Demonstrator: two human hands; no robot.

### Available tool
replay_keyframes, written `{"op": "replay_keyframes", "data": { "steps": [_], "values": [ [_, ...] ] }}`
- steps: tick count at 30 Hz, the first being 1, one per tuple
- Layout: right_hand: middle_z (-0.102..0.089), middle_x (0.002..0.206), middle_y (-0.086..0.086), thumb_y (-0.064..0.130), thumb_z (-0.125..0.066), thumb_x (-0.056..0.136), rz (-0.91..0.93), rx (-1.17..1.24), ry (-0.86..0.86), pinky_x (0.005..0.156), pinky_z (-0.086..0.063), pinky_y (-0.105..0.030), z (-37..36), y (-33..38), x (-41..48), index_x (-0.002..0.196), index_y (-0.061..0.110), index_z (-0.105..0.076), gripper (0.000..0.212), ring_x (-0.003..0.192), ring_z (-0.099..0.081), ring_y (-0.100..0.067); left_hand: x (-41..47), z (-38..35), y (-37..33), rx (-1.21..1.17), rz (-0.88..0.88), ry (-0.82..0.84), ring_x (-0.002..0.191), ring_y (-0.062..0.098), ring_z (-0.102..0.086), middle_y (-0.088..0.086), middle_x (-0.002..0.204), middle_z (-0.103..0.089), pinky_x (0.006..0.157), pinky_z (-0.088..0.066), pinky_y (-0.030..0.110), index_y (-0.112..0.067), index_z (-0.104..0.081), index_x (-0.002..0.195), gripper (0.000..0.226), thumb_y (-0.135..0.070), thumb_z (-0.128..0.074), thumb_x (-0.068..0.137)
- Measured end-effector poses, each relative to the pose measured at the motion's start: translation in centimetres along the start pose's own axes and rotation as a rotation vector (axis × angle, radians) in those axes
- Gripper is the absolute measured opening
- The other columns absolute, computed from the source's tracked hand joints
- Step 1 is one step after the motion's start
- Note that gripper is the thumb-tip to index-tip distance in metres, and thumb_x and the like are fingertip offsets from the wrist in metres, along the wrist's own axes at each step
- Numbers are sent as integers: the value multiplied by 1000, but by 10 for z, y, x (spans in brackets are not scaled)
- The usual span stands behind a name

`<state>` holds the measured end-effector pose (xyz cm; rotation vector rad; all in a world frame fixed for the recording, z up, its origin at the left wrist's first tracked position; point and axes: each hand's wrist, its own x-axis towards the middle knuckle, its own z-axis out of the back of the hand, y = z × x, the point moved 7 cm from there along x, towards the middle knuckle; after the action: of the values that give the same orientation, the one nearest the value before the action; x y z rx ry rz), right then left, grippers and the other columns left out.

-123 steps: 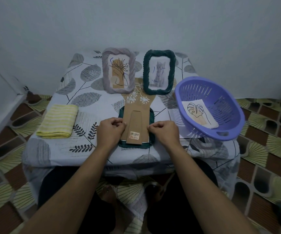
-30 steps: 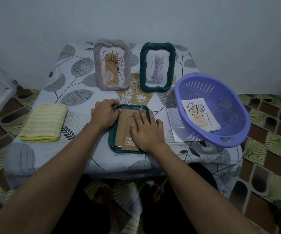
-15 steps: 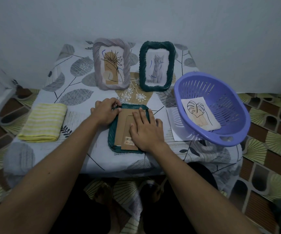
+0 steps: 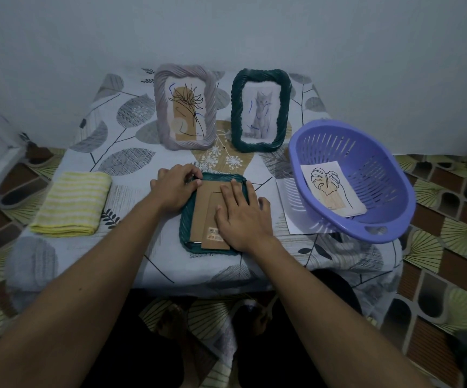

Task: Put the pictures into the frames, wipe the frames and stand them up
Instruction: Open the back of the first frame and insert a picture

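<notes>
**Closing the back on the face-down frame**

Pressing flat with my right hand, I have the brown cardboard backing board pinned into the dark green twisted-rim frame lying face down at the near middle of the leaf-patterned surface. Its fingers lie straight and spread over the board and its folded stand. My left hand sits at the frame's far left corner, fingers curled and pinching at the rim there. What they work on is hidden beneath them, most likely a retaining tab.

I judge the step in hand to be securing the backing, with the picture presumably under it, though I cannot see it. The next move calls for lifting the frame, turning it face up, and reaching left for the folded yellow striped cloth to wipe it. After that the stand opens and the frame goes beside the grey twisted frame with the plant drawing and the dark green frame with the cat drawing, both upright at the far side. A leaf drawing on paper lies in the purple plastic basket on the right, well apart from both hands.
</notes>
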<state>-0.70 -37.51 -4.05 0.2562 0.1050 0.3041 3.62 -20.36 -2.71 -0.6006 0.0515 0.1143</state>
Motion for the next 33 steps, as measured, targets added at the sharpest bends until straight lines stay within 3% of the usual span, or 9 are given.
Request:
{"op": "replay_keyframes", "data": {
  "steps": [4,6,8,11,14,21,28,33],
  "values": [
    [-4,168,4,47,-20,103,-1,-6,0,118,-11,-52,0,0,0,159,27,-13,59,153,6,-23,-7,3,8,-141,-53,-22,125,28,-46,-11,118,-59,105,-33,52,-51,-58,105,22,-40,-39,103],
    [-4,168,4,47,-20,103,0,-9,4,119,-11,-52,0,0,-1,159,28,-12,60,153,6,-22,-16,5,14,-231,-55,-38,125,26,-49,-10,125,-61,107,-36,56,-51,-55,120,28,-43,-35,102],
    [-3,168,4,47,-19,103,3,-7,8,119,-10,-52,0,0,-1,159,28,-12,59,153,6,-22,-26,7,16,-262,-58,-49,127,23,-50,-3,134,-59,108,-38,52,-43,-50,133,33,-42,-35,104],
    [-2,168,4,47,-18,103,3,-7,14,119,-10,-51,0,0,-1,159,27,-11,59,153,7,-22,-41,5,18,-163,-83,-56,134,24,-44,6,144,-51,112,-35,49,-23,-40,148,44,-35,-37,106],
    [-1,168,4,47,-17,103,-2,-12,22,119,-10,-51,0,0,-1,159,27,-10,60,153,8,-22,-56,-2,16,12,-90,-32,143,29,-29,11,153,-41,116,-22,48,-15,-34,152,52,-38,-37,106],
    [3,168,8,46,-16,105,-1,31,39,119,-8,-49,-3,-4,1,160,30,-8,57,153,10,-18,-75,-24,16,298,-68,28,154,22,-3,-3,167,-9,121,4,53,-24,-7,160,98,-83,-7,82],
    [7,167,9,45,-17,106,-18,80,120,119,-4,-47,-3,-7,5,160,31,-5,57,152,14,-17,-76,-25,17,345,-95,-32,153,23,-6,-3,167,-12,121,-1,56,-24,-8,159,106,-91,-11,76],
    [-9,167,10,39,-29,107,-21,284,110,116,-1,-45,7,-12,9,155,39,-27,48,153,3,-15,-76,-24,15,337,-117,-49,153,25,-8,-1,166,-14,121,-1,57,-25,-8,159,102,-89,-16,79]
  ]
}}
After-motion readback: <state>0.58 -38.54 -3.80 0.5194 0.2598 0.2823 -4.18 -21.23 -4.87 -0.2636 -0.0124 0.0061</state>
